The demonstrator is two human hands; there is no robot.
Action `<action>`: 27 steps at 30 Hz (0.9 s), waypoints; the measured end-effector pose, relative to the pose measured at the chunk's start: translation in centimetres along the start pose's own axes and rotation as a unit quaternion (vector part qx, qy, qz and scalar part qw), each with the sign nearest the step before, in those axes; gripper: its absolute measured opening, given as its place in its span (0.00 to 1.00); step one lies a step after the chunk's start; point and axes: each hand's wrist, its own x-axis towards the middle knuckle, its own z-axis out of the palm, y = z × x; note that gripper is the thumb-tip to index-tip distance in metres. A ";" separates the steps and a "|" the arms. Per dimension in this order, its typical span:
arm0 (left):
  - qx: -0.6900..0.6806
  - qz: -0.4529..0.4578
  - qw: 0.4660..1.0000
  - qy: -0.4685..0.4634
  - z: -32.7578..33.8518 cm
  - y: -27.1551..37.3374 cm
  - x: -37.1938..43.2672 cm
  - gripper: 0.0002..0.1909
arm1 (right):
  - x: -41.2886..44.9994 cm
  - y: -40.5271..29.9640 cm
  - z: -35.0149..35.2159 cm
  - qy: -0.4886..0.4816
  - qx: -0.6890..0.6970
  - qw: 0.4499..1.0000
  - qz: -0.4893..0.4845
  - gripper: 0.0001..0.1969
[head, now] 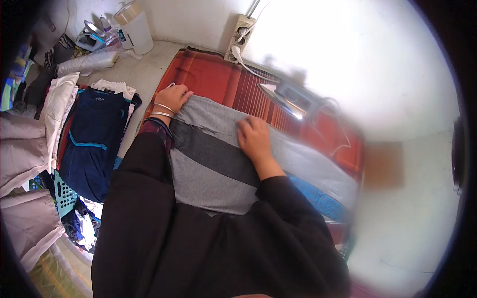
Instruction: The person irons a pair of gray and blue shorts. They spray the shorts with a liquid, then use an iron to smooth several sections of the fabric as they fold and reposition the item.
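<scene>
A long grey jersey garment (212,186) with a dark grey band (220,152) across it lies spread before me on a red patterned cloth (208,72). At its far left corner my left hand (173,98), with metal bangles at the wrist, has its fingers curled over the fabric edge. My right hand (257,138) rests on the garment's upper part, fingers bent and slightly blurred; whether they pinch the fabric is unclear. The garment continues to the right into a pale part and a blue band (316,195). Beyond my right hand, an electric iron (294,98) stands with its metal soleplate visible.
A power strip (240,39) against the wall holds a white plug, its cord running toward the iron. At left lie a folded navy garment (95,123) and other folded clothes (61,115). Behind are a plastic roll (89,62) and a lidded container (138,31). A teal basket (65,195) stands lower left.
</scene>
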 end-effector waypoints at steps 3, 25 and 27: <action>0.037 -0.035 0.998 0.022 -0.1 -0.1 0.0 0.13 | -0.2 0.4 0.0 -0.036 0.074 0.997 -0.010 0.16; 0.163 -0.062 0.954 -0.243 -0.8 7.8 -4.2 0.35 | -14.1 11.8 -8.1 -0.114 -0.136 0.947 0.268 0.30; 0.166 -0.121 0.943 -0.263 -1.2 7.1 -3.3 0.35 | -16.0 14.3 -9.6 -0.078 -0.139 0.935 0.316 0.30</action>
